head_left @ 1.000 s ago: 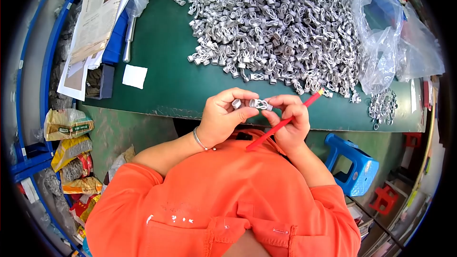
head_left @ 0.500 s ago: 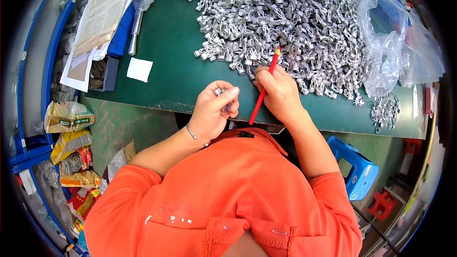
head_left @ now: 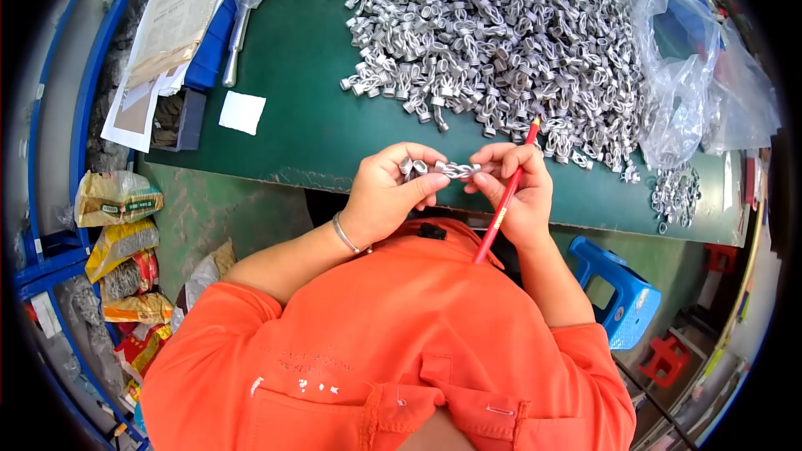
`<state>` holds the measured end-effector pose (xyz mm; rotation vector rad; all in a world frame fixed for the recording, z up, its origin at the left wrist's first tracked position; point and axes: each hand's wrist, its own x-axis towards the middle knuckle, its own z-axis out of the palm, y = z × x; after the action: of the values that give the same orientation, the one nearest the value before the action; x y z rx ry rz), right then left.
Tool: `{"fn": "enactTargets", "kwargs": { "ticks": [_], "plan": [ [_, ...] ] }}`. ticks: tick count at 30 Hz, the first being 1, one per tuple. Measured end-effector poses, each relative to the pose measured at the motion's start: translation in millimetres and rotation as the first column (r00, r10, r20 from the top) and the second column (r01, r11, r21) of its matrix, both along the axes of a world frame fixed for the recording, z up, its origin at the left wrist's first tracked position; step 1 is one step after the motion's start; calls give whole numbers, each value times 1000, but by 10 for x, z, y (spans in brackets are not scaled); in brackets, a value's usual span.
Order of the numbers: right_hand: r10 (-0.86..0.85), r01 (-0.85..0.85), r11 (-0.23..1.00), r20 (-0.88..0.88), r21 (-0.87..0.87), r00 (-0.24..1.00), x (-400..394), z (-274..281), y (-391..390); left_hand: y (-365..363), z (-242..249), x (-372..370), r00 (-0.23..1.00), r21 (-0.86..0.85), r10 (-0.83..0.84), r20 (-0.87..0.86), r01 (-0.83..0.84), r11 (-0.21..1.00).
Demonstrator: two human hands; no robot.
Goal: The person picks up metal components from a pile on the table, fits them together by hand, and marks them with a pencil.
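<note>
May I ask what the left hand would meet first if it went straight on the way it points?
The left hand would probably meet the right hand, just across the metal piece between them, though depth is unclear.

Orange-red short-sleeved top (head_left: 368,326), silver wrist bangle (head_left: 344,234).
</note>
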<state>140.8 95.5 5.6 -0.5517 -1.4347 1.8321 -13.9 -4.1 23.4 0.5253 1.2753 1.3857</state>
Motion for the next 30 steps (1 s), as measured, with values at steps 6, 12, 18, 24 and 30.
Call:
{"fn": "enactTargets", "kwargs": {
  "ticks": [6,12,18,24,30],
  "plan": [
    [39,-65,975,-125,-210,991,56,-55,-77,-6,78,63,989,171,-57,-135,80,982],
    [-111,128,963,-81,238,990,59,-56,-146,-21,37,39,985,170,-78,-153,104,980],
    [-57,110,775,-105,622,993,34,66,-62,-24,-5,-70,760,4,-57,648,72,997],
    [-300,-54,594,284,803,911,-299,-27,201,-306,-203,-124,762,-206,-344,549,522,828],
    [-374,-179,439,361,880,855,-466,-116,245,-343,-294,-23,691,-185,-145,708,380,906]
  ]
}}
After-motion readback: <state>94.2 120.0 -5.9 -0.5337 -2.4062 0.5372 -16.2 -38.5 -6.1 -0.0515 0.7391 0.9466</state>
